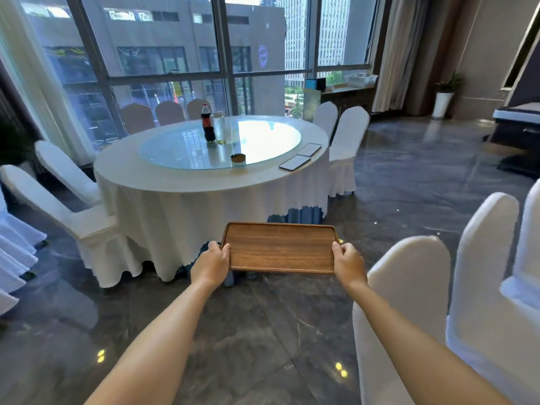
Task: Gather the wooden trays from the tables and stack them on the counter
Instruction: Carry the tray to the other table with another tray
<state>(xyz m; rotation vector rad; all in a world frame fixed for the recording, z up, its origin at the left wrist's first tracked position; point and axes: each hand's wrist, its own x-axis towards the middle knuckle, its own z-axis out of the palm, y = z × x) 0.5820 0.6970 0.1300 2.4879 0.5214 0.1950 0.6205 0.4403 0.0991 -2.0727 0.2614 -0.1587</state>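
A rectangular wooden tray (pixel 280 247) with a low rim is held level in the air in front of me, above the dark floor. My left hand (pixel 211 264) grips its left short edge, thumb on top. My right hand (pixel 348 264) grips its right short edge the same way. The tray's top is bare. A round table (pixel 187 182) with a white cloth stands just beyond it. On that table's right side lie two flat rectangular trays (pixel 301 157) with glossy, pale surfaces.
The table's glass turntable (pixel 263 141) carries a cola bottle (pixel 208 123), a clear container (pixel 219 128) and a small ashtray (pixel 238 157). White-covered chairs (pixel 415 302) stand at my right, more ring the table. A low cabinet (pixel 347 96) runs under the window.
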